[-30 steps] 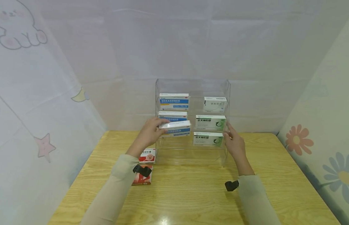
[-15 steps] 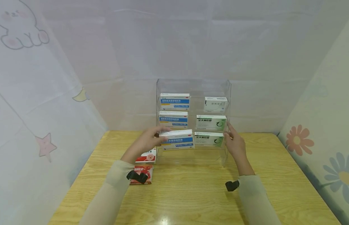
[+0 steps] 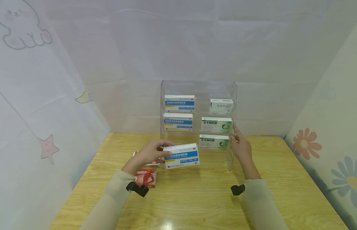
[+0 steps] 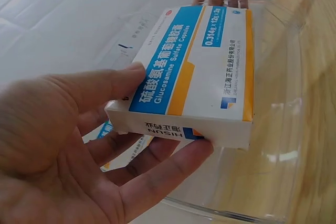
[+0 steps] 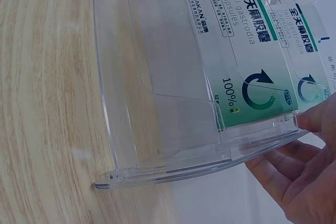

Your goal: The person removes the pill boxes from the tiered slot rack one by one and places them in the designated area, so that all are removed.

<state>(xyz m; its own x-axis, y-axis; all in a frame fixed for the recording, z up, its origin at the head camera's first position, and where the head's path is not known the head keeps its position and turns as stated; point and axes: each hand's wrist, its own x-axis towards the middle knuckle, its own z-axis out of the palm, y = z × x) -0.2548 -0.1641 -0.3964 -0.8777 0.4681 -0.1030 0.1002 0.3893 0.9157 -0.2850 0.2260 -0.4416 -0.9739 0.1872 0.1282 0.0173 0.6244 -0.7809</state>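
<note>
My left hand [image 3: 151, 155] pinches a white, blue and orange medicine box [image 3: 182, 156] labelled Glucosamine Sulfate Capsules, thumb on its printed face and fingers at its end and back. The box is slightly tilted, in front of the lowest tier of a clear acrylic display rack [image 3: 201, 162]. My right hand [image 3: 241, 147] grips the rack's right side edge; the right wrist view shows its thumb and fingers on either side of the clear panel. Beside that hand, on the rack, stand two green-and-white medicine boxes, one lower [image 3: 214, 142] and one higher [image 3: 217, 125].
Two more blue-and-white boxes, an upper [image 3: 179, 103] and a middle [image 3: 178, 122], stand on the rack's left. A white box [image 3: 221, 106] is at its top right. Left of the rack, a red box [image 3: 146, 177] lies on the wooden table [image 3: 195, 204], with another partly hidden behind my left hand.
My left hand has brought the blue-and-white box down and towards me, from the middle tier to below and in front of the lower one. The right hand has stayed on the rack's edge.
</note>
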